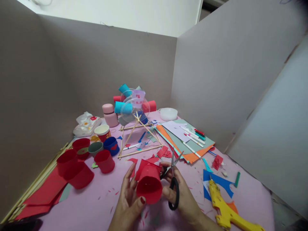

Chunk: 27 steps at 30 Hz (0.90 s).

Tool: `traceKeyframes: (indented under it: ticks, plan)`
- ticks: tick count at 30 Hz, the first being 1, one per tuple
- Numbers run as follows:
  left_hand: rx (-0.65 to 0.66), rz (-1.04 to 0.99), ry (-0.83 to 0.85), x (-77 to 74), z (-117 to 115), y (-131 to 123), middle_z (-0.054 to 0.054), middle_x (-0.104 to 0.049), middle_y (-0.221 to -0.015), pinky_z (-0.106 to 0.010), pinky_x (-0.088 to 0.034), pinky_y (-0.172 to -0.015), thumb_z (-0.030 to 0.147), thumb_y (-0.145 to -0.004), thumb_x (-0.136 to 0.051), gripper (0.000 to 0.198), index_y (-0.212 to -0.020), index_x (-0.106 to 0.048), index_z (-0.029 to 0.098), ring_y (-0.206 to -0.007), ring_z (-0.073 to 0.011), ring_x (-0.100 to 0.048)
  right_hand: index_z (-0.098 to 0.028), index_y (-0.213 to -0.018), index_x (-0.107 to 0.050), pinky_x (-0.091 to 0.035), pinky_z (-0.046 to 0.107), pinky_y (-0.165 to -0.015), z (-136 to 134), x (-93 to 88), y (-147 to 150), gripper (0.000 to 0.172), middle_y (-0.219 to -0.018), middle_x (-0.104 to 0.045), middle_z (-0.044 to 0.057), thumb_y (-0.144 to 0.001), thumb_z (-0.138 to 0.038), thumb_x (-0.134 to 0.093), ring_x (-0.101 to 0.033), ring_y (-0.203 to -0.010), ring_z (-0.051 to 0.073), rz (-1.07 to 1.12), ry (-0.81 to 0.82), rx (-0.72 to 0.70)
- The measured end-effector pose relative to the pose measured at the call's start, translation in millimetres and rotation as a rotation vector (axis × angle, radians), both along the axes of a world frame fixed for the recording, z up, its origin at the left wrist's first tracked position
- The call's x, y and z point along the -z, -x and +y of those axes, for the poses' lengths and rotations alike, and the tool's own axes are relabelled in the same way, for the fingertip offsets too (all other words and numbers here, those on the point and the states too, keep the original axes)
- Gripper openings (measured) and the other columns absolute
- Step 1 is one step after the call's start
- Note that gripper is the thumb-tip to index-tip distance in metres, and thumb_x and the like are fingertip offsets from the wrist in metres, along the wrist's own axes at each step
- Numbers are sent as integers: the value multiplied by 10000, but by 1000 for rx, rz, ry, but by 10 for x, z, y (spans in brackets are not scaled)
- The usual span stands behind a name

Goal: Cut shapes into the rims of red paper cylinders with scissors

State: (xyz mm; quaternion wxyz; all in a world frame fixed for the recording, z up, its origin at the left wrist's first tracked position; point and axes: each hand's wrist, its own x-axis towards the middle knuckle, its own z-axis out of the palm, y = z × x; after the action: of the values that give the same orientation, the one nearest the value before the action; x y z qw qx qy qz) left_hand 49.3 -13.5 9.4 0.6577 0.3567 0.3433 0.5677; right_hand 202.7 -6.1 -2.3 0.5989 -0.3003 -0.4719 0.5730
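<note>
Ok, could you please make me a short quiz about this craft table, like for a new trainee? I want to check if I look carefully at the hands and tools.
1. Which tool does the right hand hold?
A) a pen
B) scissors
C) a ruler
2. True or false: the yellow glue gun lies on the pink table, to the right of the right hand, and no hand touches it.
3. What colour is the cup that the left hand holds?

Key: 1 B. 2 True. 3 Red.
</note>
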Motion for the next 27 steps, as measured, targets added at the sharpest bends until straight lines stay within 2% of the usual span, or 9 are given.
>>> traceKeyframes:
  ticks: [3,5,8,14,16,18,21,24,27]
  plan:
    - [-29,85,-36,-21,-5,20,-125,-541,-1372,-337,-476,-920,479,-507,-843,965,-1346,-401,296,-1259,-341,-477,-252,-1157,-507,-455,308,-792,30,19,-19,557,-1033,-590,52,-726,-533,-720,-560,-901,197,3,47,54]
    - [-4,127,-61,-34,-14,45,-132,-537,-1378,-295,-484,-897,500,-492,-841,946,-1321,-446,272,-1280,-327,-455,-240,-1122,-523,-475,283,-697,59,21,-35,505,-985,-594,42,-744,-520,-706,-572,-798,171,18,116,92]
    - [76,147,-99,-29,-23,93,-130,-532,-1386,-320,-474,-913,525,-495,-828,915,-1306,-481,283,-1280,-332,-455,-212,-1035,-562,-429,217,-549,102,3,-61,423,-835,-594,1,-737,-459,-733,-524,-615,112,4,182,122]
    - [86,78,-126,66,27,112,-110,-603,-1308,-352,-467,-913,592,-455,-806,906,-1275,-532,319,-1240,-342,-493,-180,-933,-588,-383,191,-541,127,-29,-70,360,-674,-557,-46,-690,-358,-784,-492,-572,92,6,137,103]
    - [53,12,-71,77,35,89,-92,-616,-1295,-348,-474,-903,640,-512,-746,844,-1268,-536,330,-1195,-327,-538,-182,-931,-588,-380,190,-541,123,-26,-65,351,-679,-563,-45,-691,-348,-782,-490,-571,90,11,134,124]
    - [3,-12,65,66,24,56,-82,-631,-1278,-359,-482,-890,617,-653,-663,692,-1269,-531,331,-1139,-302,-581,-187,-934,-589,-370,187,-527,117,-19,-63,349,-680,-562,-46,-690,-344,-782,-479,-561,86,19,134,148]
    - [-69,-9,235,45,-9,-7,-70,-729,-1079,-334,-507,-810,465,-751,-661,443,-1150,-618,278,-967,-255,-662,-191,-927,-589,-362,184,-511,105,-6,-61,350,-680,-563,-44,-681,-339,-789,-470,-555,87,39,134,186]
    - [-54,14,233,63,-23,-66,-28,-752,-773,-282,-510,-658,355,-652,-781,281,-884,-705,215,-687,-203,-673,-193,-920,-586,-375,183,-519,91,-5,-50,353,-685,-565,-43,-674,-334,-796,-483,-563,89,69,139,212]
    - [-20,47,218,100,-14,-93,7,-667,-564,-232,-454,-527,403,-611,-800,267,-637,-668,172,-515,-139,-574,-194,-911,-580,-395,189,-522,76,-25,-32,358,-668,-566,-45,-668,-339,-799,-494,-552,93,86,138,203]
